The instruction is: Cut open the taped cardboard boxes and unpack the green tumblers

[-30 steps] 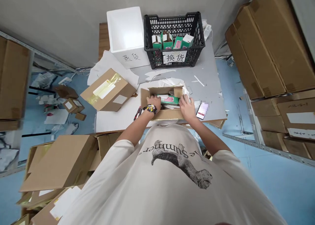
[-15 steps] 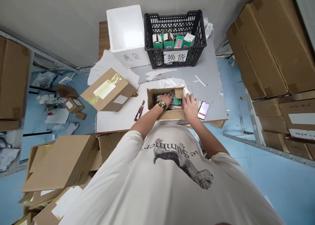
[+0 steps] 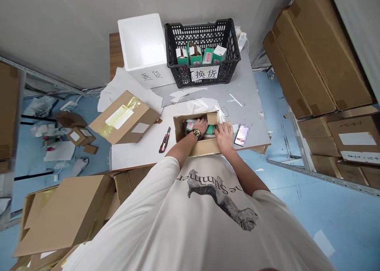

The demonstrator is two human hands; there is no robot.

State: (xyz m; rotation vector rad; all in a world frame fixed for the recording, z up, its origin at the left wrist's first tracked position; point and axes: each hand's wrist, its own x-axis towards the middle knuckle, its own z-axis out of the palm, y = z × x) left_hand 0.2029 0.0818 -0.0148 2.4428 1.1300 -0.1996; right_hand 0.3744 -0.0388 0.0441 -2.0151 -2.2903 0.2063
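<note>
Left hand (image 3: pixel 201 126) has shifted right, off the left wall of the open cardboard box (image 3: pixel 204 147) and onto the green pack (image 3: pixel 210 129) inside. Its fingertips are hidden, can't tell if they grasp. Right hand (image 3: pixel 225 137) is at the box's right end, fingers extended; can't tell if they pinch the wall. Box sits at the table's near edge, between knife (image 3: pixel 165 139) and phone (image 3: pixel 241 135). I'd brace with 1 hand, press flat with the other, keep flaps clear.
</note>
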